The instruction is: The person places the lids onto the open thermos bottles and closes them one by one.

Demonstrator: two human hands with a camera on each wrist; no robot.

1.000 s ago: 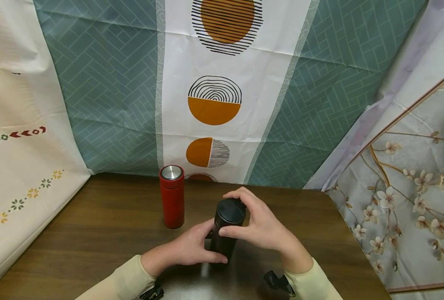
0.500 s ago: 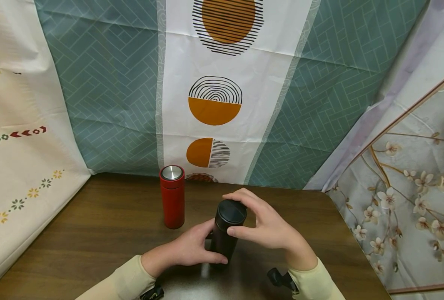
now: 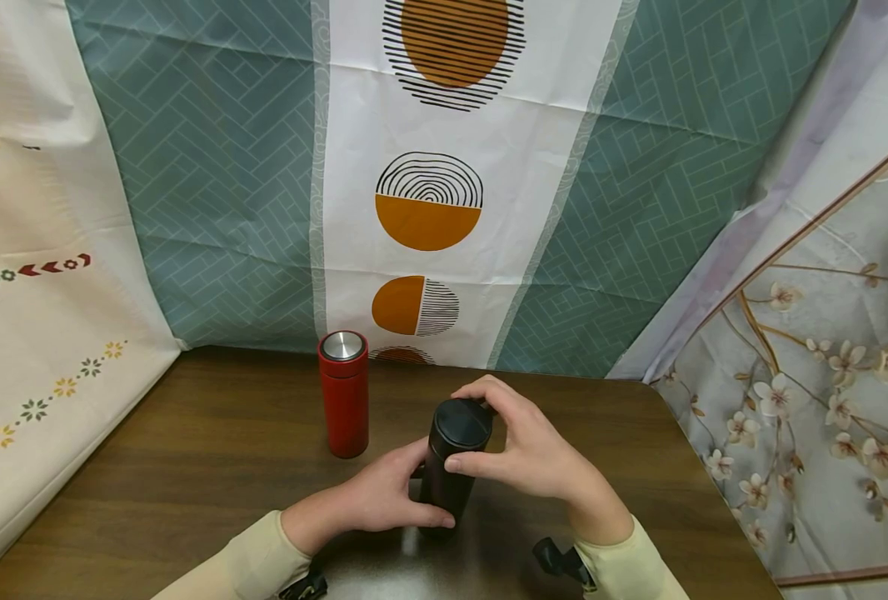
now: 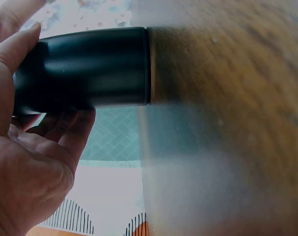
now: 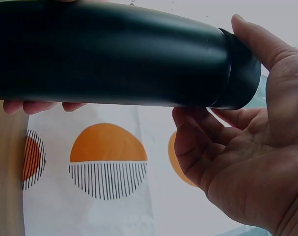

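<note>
A black thermos bottle (image 3: pixel 446 487) stands upright on the brown table, its base at the tabletop in the left wrist view. My left hand (image 3: pixel 384 492) grips the bottle's body from the left, thumb in front and the other fingers behind it. Around the black lid (image 3: pixel 462 422) at the top, my right hand (image 3: pixel 530 446) holds with thumb on the near side and fingers on the far side. In the right wrist view the lid (image 5: pixel 242 73) sits on the bottle, with a thin seam between them. The right fingertips are partly hidden behind it.
A red thermos bottle (image 3: pixel 345 408) with a silver-topped lid stands upright to the left and farther back. The wooden table (image 3: pixel 212 467) ends at a patterned cloth (image 3: pixel 226 208) behind it. More cloth hangs at both sides.
My right hand's thumb and fingers have shifted slightly around the lid, first to the right, then the thumb a little back left. The left hand and both bottles have stayed in place.
</note>
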